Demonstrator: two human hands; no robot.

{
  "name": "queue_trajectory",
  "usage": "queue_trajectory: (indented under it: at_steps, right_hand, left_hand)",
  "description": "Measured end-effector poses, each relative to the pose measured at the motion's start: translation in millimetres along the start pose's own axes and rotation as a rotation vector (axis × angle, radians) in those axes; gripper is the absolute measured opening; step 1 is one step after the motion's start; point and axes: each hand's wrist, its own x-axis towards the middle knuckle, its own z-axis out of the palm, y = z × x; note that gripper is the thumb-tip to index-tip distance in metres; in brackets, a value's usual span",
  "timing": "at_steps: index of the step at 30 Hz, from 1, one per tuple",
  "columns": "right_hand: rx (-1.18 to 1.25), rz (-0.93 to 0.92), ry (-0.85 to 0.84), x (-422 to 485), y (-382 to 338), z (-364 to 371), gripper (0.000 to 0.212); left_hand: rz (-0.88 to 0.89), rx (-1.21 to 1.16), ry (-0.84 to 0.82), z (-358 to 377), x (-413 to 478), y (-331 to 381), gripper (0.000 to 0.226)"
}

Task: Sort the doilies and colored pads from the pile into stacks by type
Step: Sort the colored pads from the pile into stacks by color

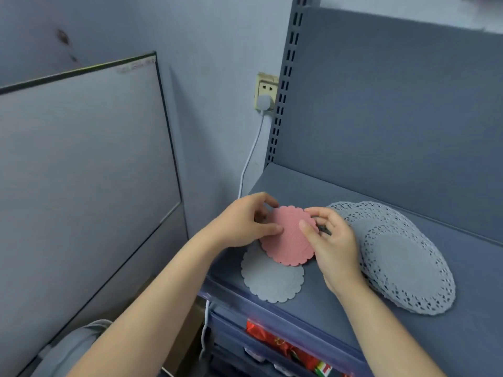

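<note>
Both your hands are on one pink pad (288, 240). Left hand (245, 224) pinches its left edge, thumb on top, fingers curled behind. Right hand (329, 240) pinches the right edge the same way. A dark sliver shows between your right fingers; can't tell what it is.

The pad is held just above the shelf (353, 191), its lower edge overlapping a pale scalloped pad (269, 281) that lies flat near the shelf's front edge.

Progress, my read: early to middle. One pale pad is down as the start of a stack, and the pink one is not yet placed. It's a different colour, so it probably needs its own spot beside the pale one, not on top. The lace doilies (402, 262) to your right are fanned out loosely, with a smaller one on top of larger ones. That looks unsorted, or at least not squared up.

Surroundings: grey metal shelving with a slotted upright (285, 91), a wall socket (265, 89) with a white cable (250, 159) running down, a framed panel (81, 159) at left, and red packets (275, 341) on the tier below.
</note>
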Motion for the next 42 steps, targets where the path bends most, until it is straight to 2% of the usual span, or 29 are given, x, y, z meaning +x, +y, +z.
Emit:
queue_trajectory:
  at_steps: [2, 4, 7, 9, 12, 15, 18, 23, 29, 31, 34, 36, 38, 40, 42]
  right_hand:
    - [0.065, 0.032, 0.003, 0, 0, 0, 0.019]
    - [0.163, 0.108, 0.016, 1, -4, 2, 0.024]
    - [0.225, 0.142, 0.039, 1, -6, 3, 0.037]
    - [0.214, 0.127, 0.061, 1, -4, 3, 0.039]
    - [0.185, 0.105, 0.093, 3, 4, 3, 0.034]
    - [0.041, 0.037, 0.089, 5, 7, 4, 0.034]
    - [-0.007, 0.017, 0.092, 6, 9, 5, 0.034]
    - [-0.066, 0.000, 0.061, 5, 13, 6, 0.035]
    - [-0.398, -0.195, 0.071, 3, 16, 9, 0.036]
    - [-0.449, -0.224, 0.074, 2, 15, 8, 0.037]
    - [-0.435, -0.238, 0.060, 3, 14, 8, 0.036]
    - [-0.366, -0.219, 0.064, 3, 15, 7, 0.032]
    - [-0.309, -0.179, 0.066, 2, 13, 7, 0.030]
    - [-0.295, -0.169, 0.044, 1, 10, 7, 0.031]
    - [-0.321, -0.183, 0.024, 1, 10, 8, 0.034]
  left_hand:
    - [0.012, -0.110, 0.039, 5, 11, 3, 0.024]
    - [-0.042, -0.290, 0.159, 6, 25, 6, 0.014]
    - [-0.153, -0.505, 0.295, 4, 47, 12, 0.011]
    - [-0.169, -0.411, 0.284, 11, 58, 11, 0.023]
    - [-0.089, -0.065, 0.303, 30, 58, 3, 0.038]
    - [0.079, 0.088, 0.381, 36, 54, -1, 0.035]
    - [0.158, 0.214, 0.384, 33, 56, -7, 0.037]
    - [0.209, 0.345, 0.425, 32, 58, -13, 0.032]
    - [0.201, 0.410, 0.326, 36, 55, -14, 0.069]
    - [0.187, 0.416, 0.301, 36, 54, -12, 0.075]
    - [0.103, 0.306, 0.232, 29, 53, -9, 0.077]
    - [-0.011, 0.195, 0.169, 20, 52, -4, 0.074]
    - [-0.074, 0.137, 0.149, 8, 52, -1, 0.058]
    - [-0.055, 0.078, 0.116, 1, 49, -3, 0.028]
    - [-0.015, 0.009, 0.099, 1, 44, -7, 0.020]
